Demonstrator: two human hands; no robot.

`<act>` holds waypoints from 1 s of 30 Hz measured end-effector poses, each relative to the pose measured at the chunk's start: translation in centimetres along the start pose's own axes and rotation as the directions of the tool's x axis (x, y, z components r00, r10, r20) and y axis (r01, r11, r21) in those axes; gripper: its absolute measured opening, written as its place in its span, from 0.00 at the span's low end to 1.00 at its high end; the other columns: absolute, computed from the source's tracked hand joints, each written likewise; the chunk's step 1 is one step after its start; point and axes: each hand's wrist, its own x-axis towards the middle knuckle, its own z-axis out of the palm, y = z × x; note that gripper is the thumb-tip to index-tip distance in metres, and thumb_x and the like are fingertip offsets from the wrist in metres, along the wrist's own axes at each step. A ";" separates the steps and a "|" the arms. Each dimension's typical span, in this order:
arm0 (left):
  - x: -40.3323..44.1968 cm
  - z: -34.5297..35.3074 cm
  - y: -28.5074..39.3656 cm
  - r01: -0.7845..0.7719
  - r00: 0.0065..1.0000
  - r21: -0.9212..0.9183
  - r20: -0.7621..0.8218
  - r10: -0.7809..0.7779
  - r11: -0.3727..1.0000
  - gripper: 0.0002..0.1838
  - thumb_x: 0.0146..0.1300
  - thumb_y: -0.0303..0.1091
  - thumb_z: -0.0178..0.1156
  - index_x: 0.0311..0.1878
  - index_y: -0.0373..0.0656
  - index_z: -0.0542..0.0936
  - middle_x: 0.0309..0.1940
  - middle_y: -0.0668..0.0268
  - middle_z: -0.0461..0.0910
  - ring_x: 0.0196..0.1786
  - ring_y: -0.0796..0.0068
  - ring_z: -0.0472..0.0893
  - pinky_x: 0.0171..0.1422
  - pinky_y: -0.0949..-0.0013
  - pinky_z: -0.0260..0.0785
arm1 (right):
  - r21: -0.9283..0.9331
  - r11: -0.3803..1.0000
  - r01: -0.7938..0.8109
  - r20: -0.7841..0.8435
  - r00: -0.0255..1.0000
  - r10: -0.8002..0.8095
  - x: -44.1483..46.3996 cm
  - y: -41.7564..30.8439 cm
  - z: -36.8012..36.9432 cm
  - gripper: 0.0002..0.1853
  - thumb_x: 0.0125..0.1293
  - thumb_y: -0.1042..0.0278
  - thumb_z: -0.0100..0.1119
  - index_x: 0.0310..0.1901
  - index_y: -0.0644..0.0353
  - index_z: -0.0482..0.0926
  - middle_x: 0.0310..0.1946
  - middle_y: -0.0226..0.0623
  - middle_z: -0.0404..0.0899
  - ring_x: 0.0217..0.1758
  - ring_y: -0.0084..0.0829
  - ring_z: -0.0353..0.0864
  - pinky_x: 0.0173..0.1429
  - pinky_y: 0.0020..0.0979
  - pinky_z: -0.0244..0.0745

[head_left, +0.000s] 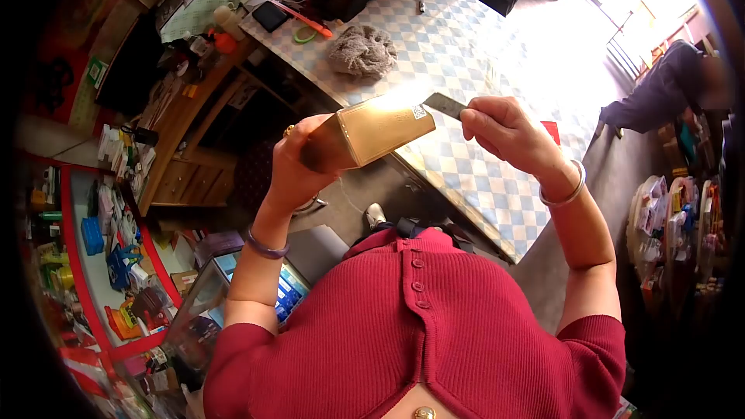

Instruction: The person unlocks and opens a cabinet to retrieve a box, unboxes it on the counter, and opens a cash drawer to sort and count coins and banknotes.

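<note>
Working cleanly at the end of the glossy gold rectangular box likely calls for steady support and shallow, controlled strokes of the flat grey strip-like tool, angled away from the supporting side. The left hand, fingers wrapped around the box's left end, holds it tilted in the air by the blue-and-cream checkered counter; the right hand, forearm raised, pinches the tool beside the box's opposite end, contact unclear.
</note>
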 end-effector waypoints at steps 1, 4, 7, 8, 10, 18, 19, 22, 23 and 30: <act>0.2 0.0 0.5 -0.031 0.999 0.014 -0.024 0.031 0.999 0.31 0.38 0.23 0.72 0.50 0.42 0.72 0.46 0.62 0.78 0.49 0.72 0.78 0.52 0.70 0.70 | 0.000 1.000 -0.003 -0.003 1.000 0.003 -0.1 -0.1 -0.1 0.16 0.69 0.61 0.50 0.26 0.62 0.76 0.14 0.20 0.60 0.18 0.12 0.56 0.21 0.22 0.52; 0.6 -0.2 1.3 -0.090 0.995 0.027 -0.040 0.091 0.996 0.32 0.36 0.21 0.71 0.50 0.42 0.73 0.47 0.59 0.80 0.50 0.65 0.80 0.52 0.68 0.72 | -0.038 0.999 -0.025 0.039 0.999 0.026 -0.4 -0.5 -0.2 0.16 0.69 0.61 0.50 0.26 0.62 0.76 0.14 0.21 0.62 0.18 0.13 0.57 0.21 0.22 0.53; 0.7 -0.2 1.1 -0.112 0.994 0.020 -0.020 0.112 0.994 0.31 0.37 0.22 0.71 0.50 0.42 0.73 0.47 0.59 0.80 0.50 0.65 0.80 0.52 0.68 0.72 | -0.143 0.989 0.018 0.047 0.999 -0.011 -0.4 -0.3 -0.1 0.17 0.68 0.61 0.51 0.25 0.62 0.77 0.14 0.23 0.64 0.18 0.13 0.60 0.21 0.22 0.55; 0.7 -0.2 1.0 -0.104 0.994 0.019 -0.012 0.104 0.994 0.31 0.37 0.22 0.71 0.50 0.42 0.73 0.47 0.59 0.80 0.50 0.66 0.80 0.52 0.69 0.72 | -0.100 0.995 -0.007 0.075 0.997 0.015 -0.4 -0.1 0.1 0.17 0.68 0.60 0.51 0.25 0.62 0.76 0.14 0.23 0.66 0.17 0.13 0.61 0.21 0.21 0.55; 0.7 -0.3 0.9 -0.085 0.996 0.029 0.004 0.085 0.996 0.30 0.38 0.23 0.71 0.50 0.43 0.73 0.46 0.60 0.80 0.49 0.66 0.80 0.52 0.69 0.72 | -0.056 0.998 -0.038 0.102 0.994 0.043 -0.3 0.4 0.3 0.17 0.68 0.60 0.51 0.25 0.62 0.76 0.14 0.24 0.67 0.17 0.13 0.62 0.21 0.21 0.56; 0.0 -0.6 -1.2 -0.005 0.998 0.040 0.068 0.002 0.999 0.28 0.39 0.26 0.72 0.48 0.42 0.75 0.39 0.63 0.81 0.40 0.72 0.81 0.45 0.72 0.72 | 0.063 0.997 0.042 0.254 0.966 -0.057 0.0 1.3 0.3 0.19 0.71 0.59 0.48 0.25 0.62 0.74 0.12 0.21 0.62 0.15 0.10 0.58 0.19 0.18 0.52; -0.2 -0.6 -1.6 0.038 0.997 0.007 0.074 -0.039 0.999 0.28 0.39 0.27 0.72 0.48 0.42 0.75 0.37 0.64 0.80 0.38 0.75 0.80 0.44 0.73 0.71 | 0.064 0.997 0.040 0.254 0.966 -0.055 0.0 1.2 0.3 0.19 0.71 0.59 0.48 0.25 0.62 0.74 0.12 0.21 0.62 0.15 0.10 0.58 0.19 0.18 0.52; -0.2 -0.6 -1.7 0.093 0.993 -0.084 0.080 -0.087 0.992 0.29 0.39 0.29 0.74 0.47 0.42 0.75 0.32 0.66 0.79 0.35 0.79 0.77 0.40 0.75 0.70 | 0.122 0.992 0.024 0.258 0.965 -0.055 0.0 0.9 0.3 0.17 0.69 0.60 0.50 0.25 0.62 0.76 0.12 0.22 0.64 0.15 0.13 0.59 0.19 0.21 0.54; -0.1 -0.6 -1.6 0.104 0.992 -0.141 0.079 -0.094 0.984 0.29 0.39 0.29 0.75 0.47 0.42 0.75 0.30 0.68 0.78 0.33 0.81 0.76 0.38 0.75 0.69 | 0.086 0.996 0.021 0.195 0.980 -0.038 0.0 0.9 0.4 0.17 0.69 0.61 0.50 0.26 0.62 0.76 0.12 0.22 0.64 0.15 0.12 0.59 0.19 0.20 0.54; 0.6 0.5 -0.1 0.333 0.943 -0.400 0.125 -0.309 0.854 0.19 0.53 0.34 0.70 0.43 0.39 0.72 0.33 0.76 0.71 0.33 0.88 0.68 0.39 0.80 0.67 | 0.200 0.966 -0.162 -0.056 0.983 0.177 2.7 7.2 -0.2 0.13 0.70 0.64 0.46 0.36 0.63 0.79 0.14 0.22 0.66 0.15 0.12 0.59 0.18 0.17 0.54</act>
